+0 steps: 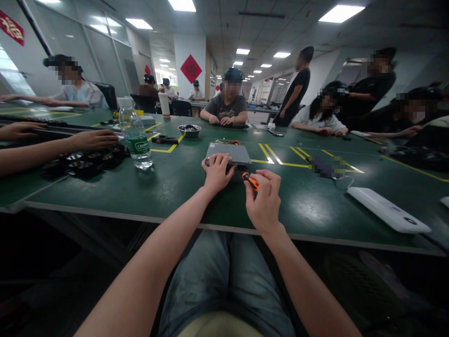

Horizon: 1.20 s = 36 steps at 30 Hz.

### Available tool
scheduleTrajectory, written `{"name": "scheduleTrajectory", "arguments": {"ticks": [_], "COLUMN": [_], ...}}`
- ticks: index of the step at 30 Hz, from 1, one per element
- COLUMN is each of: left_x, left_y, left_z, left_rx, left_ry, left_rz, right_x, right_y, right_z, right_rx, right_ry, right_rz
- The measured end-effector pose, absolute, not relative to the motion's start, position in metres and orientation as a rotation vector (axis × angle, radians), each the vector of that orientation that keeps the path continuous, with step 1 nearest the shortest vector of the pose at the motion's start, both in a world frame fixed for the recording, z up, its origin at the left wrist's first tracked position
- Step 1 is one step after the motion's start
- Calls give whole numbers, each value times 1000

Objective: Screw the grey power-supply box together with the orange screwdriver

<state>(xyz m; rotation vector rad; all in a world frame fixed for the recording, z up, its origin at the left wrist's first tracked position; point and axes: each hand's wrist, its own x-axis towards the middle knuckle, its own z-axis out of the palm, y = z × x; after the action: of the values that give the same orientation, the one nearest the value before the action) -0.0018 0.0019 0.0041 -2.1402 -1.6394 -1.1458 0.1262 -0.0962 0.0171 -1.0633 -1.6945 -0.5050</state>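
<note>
A grey metal power supply [229, 153] lies on the green table in front of me, with a white label on top and coloured wires at its far side. My left hand [218, 173] grips its near left edge, the fingers bent over the casing. My right hand [264, 196] is closed round an orange and black screwdriver [249, 179], just right of the power supply's near side. Its tip is not clearly visible, so I cannot tell whether it touches the casing.
A water bottle [136, 135] stands left, beside black parts [86, 161] under another person's hand. Farther back are a metal bowl [189, 131] and a black-handled tool [164, 139]. Rightward lie a blurred-out phone-like object [324, 167] and a white device [387, 210]. People sit around the table.
</note>
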Motion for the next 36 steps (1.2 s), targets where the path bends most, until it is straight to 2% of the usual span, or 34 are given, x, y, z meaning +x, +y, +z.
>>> {"name": "scheduleTrajectory", "arguments": {"ticks": [17, 23, 30, 36], "left_x": [-1, -1, -1, -1], "left_y": [2, 4, 3, 3], "left_z": [3, 2, 3, 3], "left_rx": [-2126, -2119, -2119, -2116], "left_ry": [-1622, -1611, -1615, -1606], "left_rz": [-1160, -1167, -1162, -1172], "right_x": [123, 123, 119, 119], "right_y": [-90, -89, -89, -86], "right_z": [9, 8, 6, 7], "right_rx": [-848, -861, -803, -856], "right_ry": [-1779, -1766, -1726, -1773], "right_rz": [-504, -575, -481, -581]}}
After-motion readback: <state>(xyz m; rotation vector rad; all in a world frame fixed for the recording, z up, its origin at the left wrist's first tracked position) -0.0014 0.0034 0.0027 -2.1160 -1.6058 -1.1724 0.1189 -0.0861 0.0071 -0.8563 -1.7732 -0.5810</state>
